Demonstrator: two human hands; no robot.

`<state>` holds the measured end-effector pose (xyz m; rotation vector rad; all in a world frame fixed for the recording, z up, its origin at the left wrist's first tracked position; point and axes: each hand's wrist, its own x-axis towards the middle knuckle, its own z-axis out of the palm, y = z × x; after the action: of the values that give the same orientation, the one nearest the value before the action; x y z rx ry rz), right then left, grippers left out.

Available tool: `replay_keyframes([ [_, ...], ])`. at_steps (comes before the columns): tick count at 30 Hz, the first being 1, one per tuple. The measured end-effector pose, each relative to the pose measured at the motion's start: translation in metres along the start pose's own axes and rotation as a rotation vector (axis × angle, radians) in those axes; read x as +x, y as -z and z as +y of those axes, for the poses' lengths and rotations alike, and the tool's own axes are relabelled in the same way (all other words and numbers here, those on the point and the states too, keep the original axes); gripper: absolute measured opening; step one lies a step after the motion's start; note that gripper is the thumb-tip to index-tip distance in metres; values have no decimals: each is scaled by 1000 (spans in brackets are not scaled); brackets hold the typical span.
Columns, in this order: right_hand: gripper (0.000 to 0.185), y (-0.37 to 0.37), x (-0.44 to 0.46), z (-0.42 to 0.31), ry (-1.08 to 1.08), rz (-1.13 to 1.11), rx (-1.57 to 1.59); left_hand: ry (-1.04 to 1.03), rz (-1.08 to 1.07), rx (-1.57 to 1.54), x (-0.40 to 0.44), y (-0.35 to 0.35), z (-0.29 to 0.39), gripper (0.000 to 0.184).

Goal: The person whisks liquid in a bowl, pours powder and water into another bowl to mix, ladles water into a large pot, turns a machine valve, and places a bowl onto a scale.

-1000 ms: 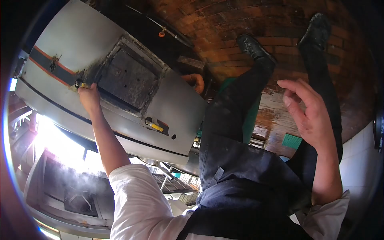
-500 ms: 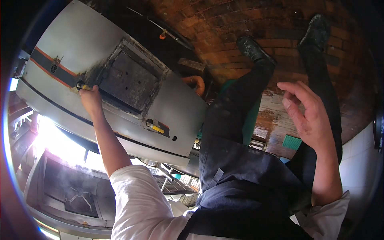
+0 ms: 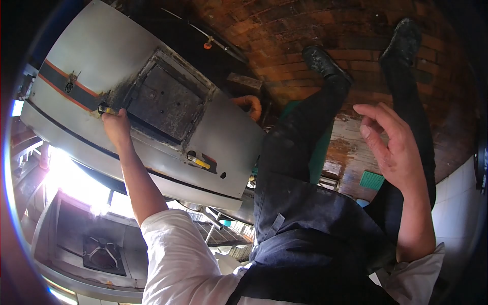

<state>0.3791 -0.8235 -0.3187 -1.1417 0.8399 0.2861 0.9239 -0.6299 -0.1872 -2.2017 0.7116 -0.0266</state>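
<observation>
My left hand [image 3: 117, 128] reaches to the stove's front panel, its fingers closed on a valve lever [image 3: 107, 110] with a yellow handle. Most of that lever is hidden by my fingers. A second yellow valve lever [image 3: 199, 161] sits on the same panel, to the right of a dark, scorched metal plate [image 3: 163, 99] set in a frame. My right hand [image 3: 394, 140] hangs in the air before my right leg, fingers loosely bent and thumb apart, holding nothing.
The grey stove [image 3: 218, 122] fills the left. Behind it stands a burner grate [image 3: 103, 253] beside bright light. An orange hose [image 3: 250, 107] and a thin metal pipe [image 3: 193, 31] are low down. The brick floor [image 3: 356, 30] looks wet around my shoes.
Both hands keep nearly the same place. The haze over the back burner has thinned, and the view has shifted very slightly.
</observation>
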Motion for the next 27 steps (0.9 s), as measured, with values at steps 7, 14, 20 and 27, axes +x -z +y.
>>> replay_keyframes([
  [7, 25, 1, 1, 0, -4, 0, 8, 0, 11, 26, 5, -8, -9, 45],
  [14, 25, 3, 1, -2, -13, 2, 4, -15, -8, 40, 4, -5, -9, 50],
  [20, 25, 2, 2, -1, -11, 15, 32, -22, 6, 33, 2, -2, -6, 45],
  [27, 26, 3, 2, -2, -14, 20, 24, -14, 1, 19, 2, -2, -6, 45],
])
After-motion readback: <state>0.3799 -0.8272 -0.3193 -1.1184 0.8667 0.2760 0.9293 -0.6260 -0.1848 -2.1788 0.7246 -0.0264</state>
